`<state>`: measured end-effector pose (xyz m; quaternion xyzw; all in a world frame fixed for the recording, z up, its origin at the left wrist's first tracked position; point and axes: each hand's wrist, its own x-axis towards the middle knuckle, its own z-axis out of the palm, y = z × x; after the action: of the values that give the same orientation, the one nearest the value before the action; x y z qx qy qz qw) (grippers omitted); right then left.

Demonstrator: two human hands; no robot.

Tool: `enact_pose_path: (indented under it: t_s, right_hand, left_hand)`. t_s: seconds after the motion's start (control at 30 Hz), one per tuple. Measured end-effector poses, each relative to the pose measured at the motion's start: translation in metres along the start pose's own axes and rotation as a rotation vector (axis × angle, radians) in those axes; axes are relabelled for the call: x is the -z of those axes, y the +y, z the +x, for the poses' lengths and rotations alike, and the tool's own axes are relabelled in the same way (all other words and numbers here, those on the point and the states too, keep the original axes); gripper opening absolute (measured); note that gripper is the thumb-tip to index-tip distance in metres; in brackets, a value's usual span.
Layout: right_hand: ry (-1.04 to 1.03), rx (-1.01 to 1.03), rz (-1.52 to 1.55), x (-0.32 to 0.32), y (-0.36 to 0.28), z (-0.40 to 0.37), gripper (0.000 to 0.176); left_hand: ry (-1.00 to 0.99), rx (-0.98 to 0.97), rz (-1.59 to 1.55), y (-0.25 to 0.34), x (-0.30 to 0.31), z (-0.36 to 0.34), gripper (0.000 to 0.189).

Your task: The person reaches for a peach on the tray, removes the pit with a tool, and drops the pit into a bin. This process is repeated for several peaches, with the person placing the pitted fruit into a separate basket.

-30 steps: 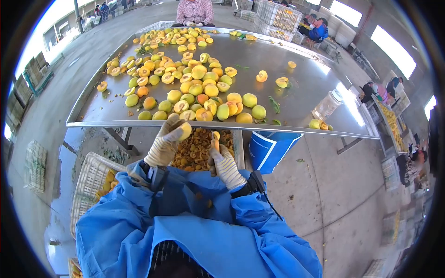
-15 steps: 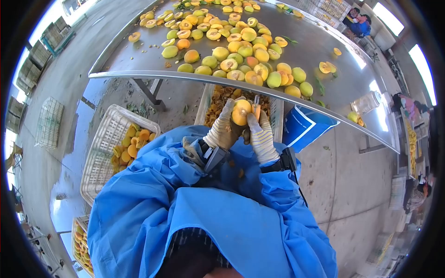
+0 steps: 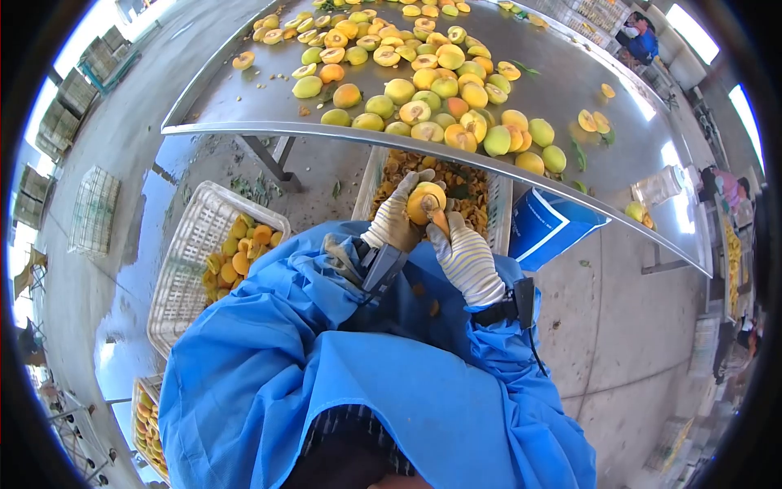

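My gloved left hand (image 3: 399, 216) is wrapped round a yellow-orange fruit (image 3: 424, 201) that shows a brown cut area. On its right side, my right hand (image 3: 466, 255), in a striped glove, holds a small tool with an orange handle (image 3: 441, 222); its tip is against the fruit and hard to make out. Both hands are above my lap, just below the near edge of a metal table (image 3: 326, 130). Many whole and halved fruits (image 3: 399, 90) lie on that table.
A crate of brown-orange scraps (image 3: 503, 216) stands under the table edge, beside a blue bucket (image 3: 547, 228). To the left is a white crate (image 3: 175, 285) with fruit halves. A clear jar (image 3: 656, 187) lies on the table at the right. Other people (image 3: 639, 39) sit further off.
The tool in my right hand has turned and lowered from upright beside the fruit to against it. My right forearm has shifted slightly down and right. The whole view has shifted slightly.
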<state>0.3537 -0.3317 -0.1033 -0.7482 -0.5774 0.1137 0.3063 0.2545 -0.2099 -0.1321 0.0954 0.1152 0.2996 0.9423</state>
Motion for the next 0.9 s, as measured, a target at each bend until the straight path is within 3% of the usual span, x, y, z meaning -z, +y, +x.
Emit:
enact_pose_path:
  t_s: [0.17, 0.23, 0.33, 0.37, 0.47, 0.57, 0.9]
  right_hand:
    - [-0.065, 0.008, -0.039, 0.005, -0.002, 0.001, 0.041]
    - [-0.061, -0.058, 0.262, -0.001, 0.009, 0.0, 0.041]
    - [-0.054, -0.156, 0.547, 0.001, 0.006, -0.001, 0.043]
    - [-0.043, -0.153, 0.493, 0.002, 0.007, -0.002, 0.043]
    - [0.035, -0.071, 0.308, -0.009, 0.017, -0.005, 0.044]
    - [0.094, 0.031, 0.156, -0.008, 0.005, -0.006, 0.045]
    - [0.131, -0.03, 0.396, -0.028, -0.01, -0.007, 0.04]
  left_hand:
    - [0.002, 0.059, 0.036, 0.004, 0.004, 0.001, 0.036]
    - [0.007, 0.108, 0.001, 0.01, -0.009, -0.005, 0.041]
    - [0.057, -0.117, 0.141, 0.007, -0.029, -0.012, 0.047]
    - [0.078, -0.175, 0.17, 0.007, -0.031, -0.011, 0.049]
    - [0.01, -0.068, 0.095, 0.009, -0.012, -0.003, 0.049]
    - [0.011, -0.081, 0.071, 0.006, -0.02, -0.007, 0.047]
    - [-0.079, -0.232, 0.067, -0.003, -0.027, -0.013, 0.038]
